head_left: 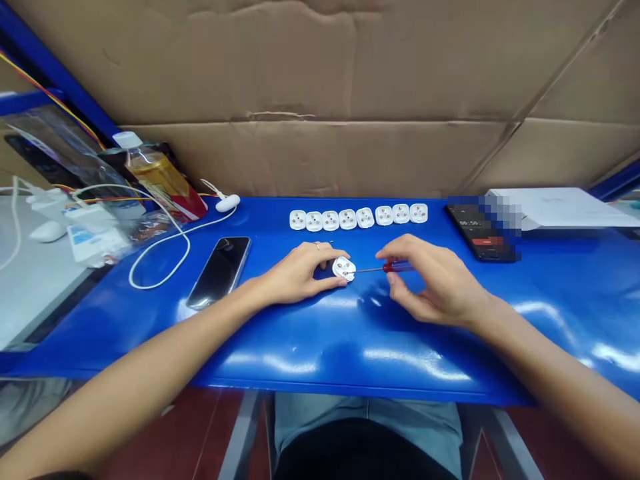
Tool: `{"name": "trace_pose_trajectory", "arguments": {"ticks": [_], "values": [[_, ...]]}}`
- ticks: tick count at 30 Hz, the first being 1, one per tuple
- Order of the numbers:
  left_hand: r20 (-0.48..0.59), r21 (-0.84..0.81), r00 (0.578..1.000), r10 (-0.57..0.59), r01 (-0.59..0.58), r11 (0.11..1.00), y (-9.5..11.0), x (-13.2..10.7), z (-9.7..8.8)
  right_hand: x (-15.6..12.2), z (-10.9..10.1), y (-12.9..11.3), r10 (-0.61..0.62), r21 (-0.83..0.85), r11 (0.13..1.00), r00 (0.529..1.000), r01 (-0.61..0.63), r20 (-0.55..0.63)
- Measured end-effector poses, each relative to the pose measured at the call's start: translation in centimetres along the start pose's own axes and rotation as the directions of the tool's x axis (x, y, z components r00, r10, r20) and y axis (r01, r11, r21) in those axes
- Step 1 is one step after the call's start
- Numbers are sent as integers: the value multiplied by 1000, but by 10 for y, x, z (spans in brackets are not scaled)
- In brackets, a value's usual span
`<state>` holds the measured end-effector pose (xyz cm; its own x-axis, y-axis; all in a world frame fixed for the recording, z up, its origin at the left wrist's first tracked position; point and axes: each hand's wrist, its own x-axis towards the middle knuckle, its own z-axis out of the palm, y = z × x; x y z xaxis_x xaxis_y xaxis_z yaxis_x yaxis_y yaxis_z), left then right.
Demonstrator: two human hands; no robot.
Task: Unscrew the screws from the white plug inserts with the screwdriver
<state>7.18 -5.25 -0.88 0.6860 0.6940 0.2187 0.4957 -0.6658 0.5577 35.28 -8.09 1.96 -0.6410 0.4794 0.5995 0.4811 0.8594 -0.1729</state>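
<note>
Between the thumb and fingers of my left hand is a small white plastic plug housing with metal parts inside, held against the blue table. My right hand grips the red and purple handle of a screwdriver. Its thin shaft points left, and the tip reaches the housing; whether it sits in a screw is too small to tell. Behind my hands runs a row of several similar white plug housings, their metal parts facing up. A tiny dark piece lies just beyond my left fingers.
A dark phone lies left of my hands, near a looped white cable. Farther left lean a drink bottle and white adapters. At right are a phone with a timer and a white box. Cardboard walls the back.
</note>
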Motion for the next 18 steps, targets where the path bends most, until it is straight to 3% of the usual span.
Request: {"name": "trace_pose_trajectory", "arguments": {"ticks": [4,9,15,18], "values": [[5,-2,1000,-7,7,1000,1,1,-1,-2,1,1,46,-95,994,999,-48,-25],[7,-1,1000,-8,8,1000,0,0,-1,0,0,-1,-2,8,1000,1000,2,-4],[10,15,1000,-5,4,1000,1,-1,-1,-2,1,1,24,-128,991,1000,-26,-16],[7,11,1000,0,0,1000,0,0,-1,-2,1,1,-21,-71,997,1000,20,-12]]}}
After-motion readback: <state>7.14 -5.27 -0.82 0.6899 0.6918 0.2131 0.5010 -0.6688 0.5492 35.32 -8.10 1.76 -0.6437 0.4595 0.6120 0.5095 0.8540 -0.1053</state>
